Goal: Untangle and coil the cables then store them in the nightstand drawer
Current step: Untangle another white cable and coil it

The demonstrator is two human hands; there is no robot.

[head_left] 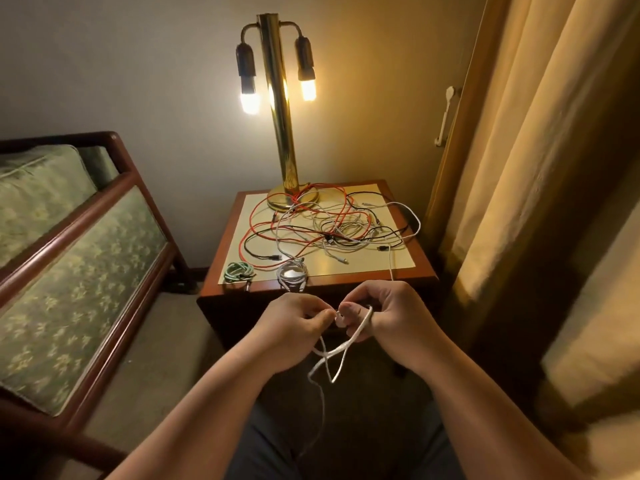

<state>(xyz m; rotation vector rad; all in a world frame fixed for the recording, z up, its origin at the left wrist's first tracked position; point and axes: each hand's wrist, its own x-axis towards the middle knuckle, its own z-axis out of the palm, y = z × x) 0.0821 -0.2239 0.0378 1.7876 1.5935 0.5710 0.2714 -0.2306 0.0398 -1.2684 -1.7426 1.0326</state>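
A tangle of red, black and white cables (332,226) sprawls over the top of the wooden nightstand (420,268). At the nightstand's front edge lie a coiled green cable (237,271) and a coiled white cable (292,273). In front of the nightstand, my left hand (294,325) pinches a white cable (334,355), and my right hand (375,311) holds loops of the same cable around its fingers. One strand runs up from my right hand to the tangle; the rest hangs down toward my lap. The drawer front is hidden in shadow behind my hands.
A brass lamp (280,126) with two lit bulbs stands at the back of the nightstand, cables lying around its base. A green upholstered wooden chair (76,237) stands to the left. Curtains (540,150) hang on the right.
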